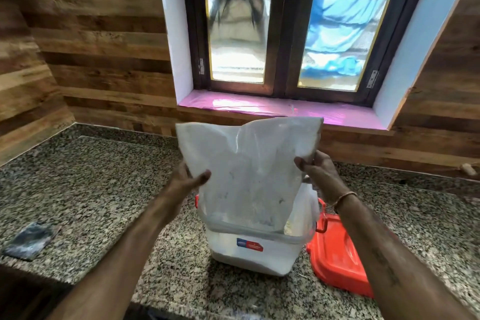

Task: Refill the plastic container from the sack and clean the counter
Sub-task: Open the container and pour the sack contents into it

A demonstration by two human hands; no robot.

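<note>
A translucent white plastic sack [246, 169] hangs upside down over the clear plastic container [254, 249], its mouth inside the container's rim. My left hand [188, 180] grips the sack's left edge, thumb across the front. My right hand [318, 173] pinches its upper right corner. White powder lies in the bottom of the container, which carries a red and blue label and red side latches. The container stands on the speckled granite counter [104, 189].
The container's red lid [337, 257] lies flat on the counter just right of it. A dark folded cloth [30, 240] sits near the counter's front left edge. A wood-panelled wall and a window with a pink sill [280, 106] stand behind.
</note>
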